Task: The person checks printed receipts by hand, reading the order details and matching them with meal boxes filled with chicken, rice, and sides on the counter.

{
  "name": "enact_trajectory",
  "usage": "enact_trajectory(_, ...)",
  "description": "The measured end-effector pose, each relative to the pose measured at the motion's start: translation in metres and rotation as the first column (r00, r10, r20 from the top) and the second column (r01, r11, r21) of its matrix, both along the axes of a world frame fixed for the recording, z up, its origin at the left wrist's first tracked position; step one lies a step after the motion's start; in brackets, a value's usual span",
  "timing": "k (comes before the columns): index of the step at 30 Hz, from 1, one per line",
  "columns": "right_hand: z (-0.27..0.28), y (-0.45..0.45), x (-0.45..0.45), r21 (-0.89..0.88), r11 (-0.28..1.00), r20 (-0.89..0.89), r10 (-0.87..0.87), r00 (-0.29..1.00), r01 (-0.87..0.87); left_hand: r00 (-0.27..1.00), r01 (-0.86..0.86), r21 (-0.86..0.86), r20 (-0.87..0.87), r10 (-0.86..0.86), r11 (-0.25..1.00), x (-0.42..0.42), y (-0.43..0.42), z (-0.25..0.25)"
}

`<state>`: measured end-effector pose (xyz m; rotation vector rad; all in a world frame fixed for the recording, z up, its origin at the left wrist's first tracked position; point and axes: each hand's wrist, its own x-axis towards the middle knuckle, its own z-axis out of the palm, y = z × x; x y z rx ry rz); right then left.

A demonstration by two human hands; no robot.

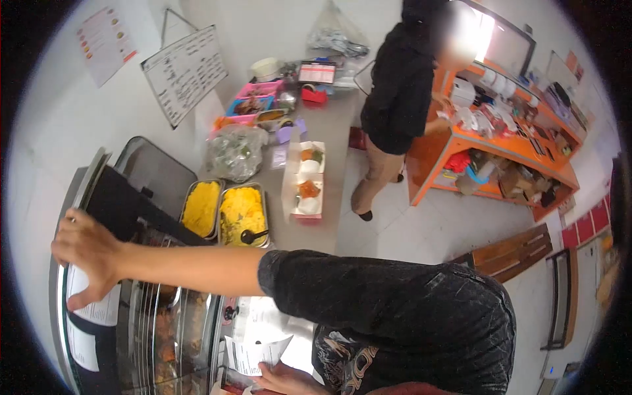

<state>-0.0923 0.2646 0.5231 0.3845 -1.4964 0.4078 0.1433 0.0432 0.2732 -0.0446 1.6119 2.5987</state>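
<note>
My right arm stretches across to the left, and my right hand (pixel 85 253) grips the upper edge of a glass food display case (pixel 112 342), its thumb lying over a printed sheet stuck there. Behind the glass are racks of browned food (pixel 168 329). Low in the view, my left hand (pixel 289 380) is closed on a folded white paper (pixel 253 355) with printed text; part of that hand is cut off by the frame. Beside the case stand two metal trays of yellow food (pixel 201 207), one with a black spoon (pixel 253 236) in it.
A long counter (pixel 280 224) carries an open takeaway box (pixel 289 197) with food, a plastic bag of greens (pixel 235 155) and colored trays (pixel 253 105). A person in black (pixel 398 85) stands at an orange desk (pixel 428 155). A whiteboard (pixel 184 72) hangs on the wall.
</note>
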Motion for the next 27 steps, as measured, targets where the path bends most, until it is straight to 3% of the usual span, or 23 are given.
enact_trajectory(4, -0.004, 0.002, -0.026, -0.012, 0.999, -0.034, 0.035, 0.999, -0.035, 0.998, 0.028, -0.018, 0.063, -0.027, 0.999, 0.006, 0.013, 0.006)
enact_trajectory(8, -0.004, 0.005, -0.065, 0.004, 0.997, -0.076, -0.074, 0.994, 0.074, 0.957, 0.192, -0.256, 0.261, -0.123, 0.947, 0.014, 0.017, 0.022)
enact_trajectory(9, -0.003, 0.013, -0.061, 0.008, 0.995, -0.069, -0.097, 0.993, 0.098, 0.972, 0.22, -0.411, 0.164, -0.165, 0.885, 0.018, 0.014, 0.024)
enact_trajectory(11, -0.001, 0.035, -0.054, 0.024, 0.989, -0.055, -0.142, 0.988, 0.144, 0.966, 0.258, -0.485, 0.11, -0.234, 0.836, 0.018, 0.012, 0.021)
enact_trajectory(15, -0.007, 0.052, -0.045, 0.007, 0.988, -0.01, -0.156, 0.988, 0.157, 0.94, 0.34, -0.379, 0.125, -0.317, 0.861, 0.008, 0.012, 0.006)
enact_trajectory(23, 0.006, -0.01, 0.024, -0.097, 0.995, 0.052, 0.004, 0.999, 0.001, 0.965, 0.26, -0.124, 0.069, -0.253, 0.957, -0.012, -0.008, -0.031)
enact_trajectory(25, 0.014, -0.01, 0.036, -0.074, 0.996, 0.102, 0.047, 0.994, -0.04, 0.994, 0.106, -0.133, 0.053, -0.1, 0.985, -0.006, 0.006, 0.024)
enact_trajectory(26, 0.014, -0.005, 0.041, -0.062, 0.997, 0.152, 0.057, 0.987, -0.048, 0.99, 0.138, 0.02, -0.016, -0.138, 0.99, -0.007, 0.002, 0.026)
enact_trajectory(27, 0.013, -0.005, 0.041, -0.06, 0.995, 0.203, 0.092, 0.975, -0.082, 0.991, 0.128, -0.04, -0.024, -0.129, 0.991, -0.005, -0.01, 0.022)
